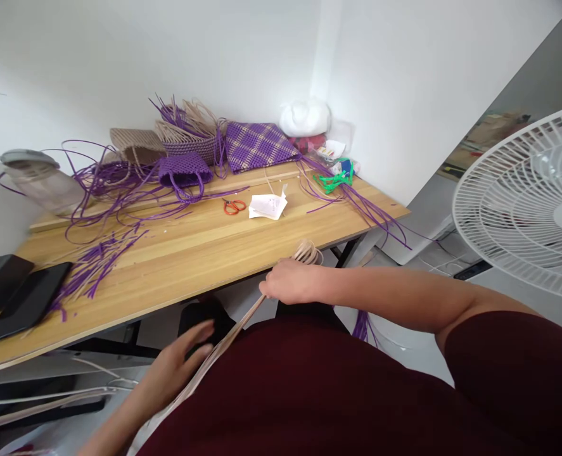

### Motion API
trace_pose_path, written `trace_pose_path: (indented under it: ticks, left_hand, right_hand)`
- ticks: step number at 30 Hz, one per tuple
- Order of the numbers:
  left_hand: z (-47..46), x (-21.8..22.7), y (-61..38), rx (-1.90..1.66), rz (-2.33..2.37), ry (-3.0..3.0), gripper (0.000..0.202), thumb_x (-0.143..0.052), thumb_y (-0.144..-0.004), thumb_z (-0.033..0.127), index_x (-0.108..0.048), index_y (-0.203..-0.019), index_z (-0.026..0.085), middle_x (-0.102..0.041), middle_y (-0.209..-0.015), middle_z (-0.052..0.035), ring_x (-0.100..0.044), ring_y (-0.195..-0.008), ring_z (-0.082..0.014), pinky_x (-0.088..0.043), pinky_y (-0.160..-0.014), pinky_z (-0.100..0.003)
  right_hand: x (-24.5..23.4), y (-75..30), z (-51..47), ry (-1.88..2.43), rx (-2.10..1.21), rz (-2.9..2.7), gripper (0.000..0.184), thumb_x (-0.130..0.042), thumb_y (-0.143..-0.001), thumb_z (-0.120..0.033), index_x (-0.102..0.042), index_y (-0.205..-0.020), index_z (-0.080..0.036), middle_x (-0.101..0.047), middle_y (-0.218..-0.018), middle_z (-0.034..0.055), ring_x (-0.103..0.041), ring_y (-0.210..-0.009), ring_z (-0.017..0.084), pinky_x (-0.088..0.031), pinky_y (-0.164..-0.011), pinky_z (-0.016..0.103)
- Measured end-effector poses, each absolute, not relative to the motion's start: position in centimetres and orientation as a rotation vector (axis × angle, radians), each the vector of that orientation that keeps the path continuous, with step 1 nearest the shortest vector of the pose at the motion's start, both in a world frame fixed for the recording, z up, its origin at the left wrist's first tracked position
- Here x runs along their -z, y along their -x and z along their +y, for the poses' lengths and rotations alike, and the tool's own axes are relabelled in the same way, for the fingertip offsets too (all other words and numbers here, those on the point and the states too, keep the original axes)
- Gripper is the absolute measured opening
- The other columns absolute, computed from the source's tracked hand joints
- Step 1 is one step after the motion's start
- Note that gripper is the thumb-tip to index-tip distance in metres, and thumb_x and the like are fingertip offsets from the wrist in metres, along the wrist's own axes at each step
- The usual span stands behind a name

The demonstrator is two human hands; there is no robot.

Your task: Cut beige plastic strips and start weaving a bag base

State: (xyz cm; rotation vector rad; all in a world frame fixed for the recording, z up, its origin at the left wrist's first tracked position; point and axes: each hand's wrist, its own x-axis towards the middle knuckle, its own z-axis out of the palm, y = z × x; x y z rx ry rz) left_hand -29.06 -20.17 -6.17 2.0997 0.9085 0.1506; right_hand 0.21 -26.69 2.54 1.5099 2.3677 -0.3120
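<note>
My right hand point(291, 280) is closed around a bundle of beige weaving strips point(246, 318) at the table's front edge. Looped ends of the bundle stick out beyond the fist, and the rest runs taut down to the left along my dark red shirt. Beside the strips, my left hand point(190, 351) is slightly blurred, its thumb and fingers apart with nothing between them. Whether it brushes the strips I cannot tell.
On the wooden table point(204, 247) lie orange-handled scissors point(234, 207), crumpled white paper point(267, 205), purple strip offcuts point(102, 259) and a black phone point(28, 301). Woven purple and beige bags point(261, 145) stand along the wall. A white fan point(528, 196) is close on the right.
</note>
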Motion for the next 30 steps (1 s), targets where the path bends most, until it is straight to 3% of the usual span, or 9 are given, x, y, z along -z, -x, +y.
trace_pose_path:
  ticks: [2, 4, 7, 9, 15, 18, 23, 26, 30]
  left_hand:
    - [-19.5, 4.1, 24.6, -0.210, 0.735, -1.956, 0.064, -0.048, -0.091, 0.053, -0.037, -0.145, 0.022, -0.057, -0.140, -0.0126, -0.052, -0.131, -0.0250, -0.044, -0.107, -0.040]
    - [-19.8, 1.9, 20.5, -0.222, 0.498, -1.913, 0.069, -0.049, -0.091, 0.052, -0.029, -0.149, 0.019, -0.058, -0.137, -0.0144, -0.051, -0.130, -0.0257, -0.041, -0.109, -0.041]
    - [-21.1, 0.1, 16.4, -0.182, 0.376, -1.915, 0.066, -0.041, -0.095, 0.054, -0.031, -0.147, 0.014, -0.069, -0.108, -0.0134, -0.063, -0.104, -0.0256, -0.046, -0.099, -0.041]
    - [-22.0, 0.3, 15.5, -0.194, 0.403, -1.906, 0.068, -0.034, -0.096, 0.057, -0.029, -0.148, 0.013, -0.069, -0.094, -0.0104, -0.064, -0.087, -0.0235, -0.050, -0.086, -0.039]
    - [-23.2, 1.7, 15.6, -0.385, 0.438, -1.987, 0.070, -0.039, -0.092, 0.062, -0.034, -0.144, 0.015, -0.064, -0.107, -0.0124, -0.058, -0.095, -0.0249, -0.046, -0.086, -0.035]
    - [-23.4, 1.8, 15.6, -0.354, 0.466, -2.001, 0.057, -0.039, -0.095, 0.057, -0.045, -0.135, 0.017, -0.063, -0.096, -0.0079, -0.055, -0.080, -0.0203, -0.045, -0.075, -0.030]
    - [-23.6, 2.8, 15.7, -0.283, 0.532, -1.987, 0.044, -0.031, -0.098, 0.052, -0.059, -0.096, 0.018, -0.050, -0.069, 0.0007, -0.043, -0.062, -0.0139, -0.036, -0.059, -0.025]
    - [-23.2, 2.1, 15.5, -0.171, 0.500, -2.030, 0.041, -0.031, -0.099, 0.048, -0.058, -0.090, 0.019, -0.057, -0.073, -0.0006, -0.049, -0.066, -0.0146, -0.041, -0.066, -0.026]
    - [-22.7, -0.7, 14.6, -0.087, 0.376, -2.059, 0.030, -0.053, -0.092, 0.040, -0.058, -0.115, 0.021, -0.068, -0.102, -0.0074, -0.061, -0.097, -0.0232, -0.045, -0.092, -0.037]
  right_hand:
    - [-3.7, 0.5, -26.8, -1.501, 0.284, 2.366, 0.019, -0.052, -0.088, -0.012, -0.068, -0.098, -0.014, -0.072, -0.092, 0.0119, -0.068, -0.084, 0.028, -0.045, -0.067, 0.036]
    - [-4.7, 1.0, -26.9, -1.506, 0.277, 2.362, 0.021, -0.050, -0.089, -0.012, -0.070, -0.095, -0.014, -0.073, -0.091, 0.0118, -0.068, -0.084, 0.028, -0.045, -0.068, 0.037]
    - [-5.8, 0.8, -27.1, -1.499, 0.356, 2.369, 0.024, -0.050, -0.092, -0.022, -0.074, -0.090, -0.021, -0.074, -0.094, 0.0054, -0.067, -0.086, 0.024, -0.045, -0.069, 0.033]
    - [-5.9, 0.2, -27.3, -1.496, 0.417, 2.387, 0.025, -0.050, -0.092, -0.024, -0.075, -0.092, -0.024, -0.074, -0.097, 0.0031, -0.066, -0.089, 0.022, -0.045, -0.069, 0.031]
    - [-5.5, -0.8, -28.0, -1.454, 0.320, 2.416, 0.024, -0.050, -0.091, -0.019, -0.073, -0.096, -0.022, -0.072, -0.095, 0.0080, -0.065, -0.087, 0.025, -0.044, -0.075, 0.037]
    - [-6.5, -1.0, -28.2, -1.471, 0.260, 2.398, 0.021, -0.052, -0.090, -0.016, -0.072, -0.092, -0.016, -0.072, -0.094, 0.0125, -0.066, -0.081, 0.027, -0.044, -0.076, 0.041]
    - [-8.2, -1.4, -28.8, -1.526, 0.219, 2.290, 0.017, -0.056, -0.089, -0.017, -0.072, -0.095, -0.017, -0.073, -0.090, 0.0115, -0.067, -0.079, 0.029, -0.044, -0.077, 0.045]
    - [-8.1, -1.1, -29.0, -1.496, 0.254, 2.241, 0.017, -0.056, -0.087, -0.013, -0.072, -0.090, -0.015, -0.073, -0.091, 0.0130, -0.067, -0.080, 0.030, -0.045, -0.074, 0.044]
    - [-7.6, -0.6, -29.0, -1.607, 0.380, 2.299, 0.015, -0.063, -0.078, -0.007, -0.067, -0.066, -0.014, -0.071, -0.076, 0.0112, -0.066, -0.074, 0.030, -0.046, -0.071, 0.043]
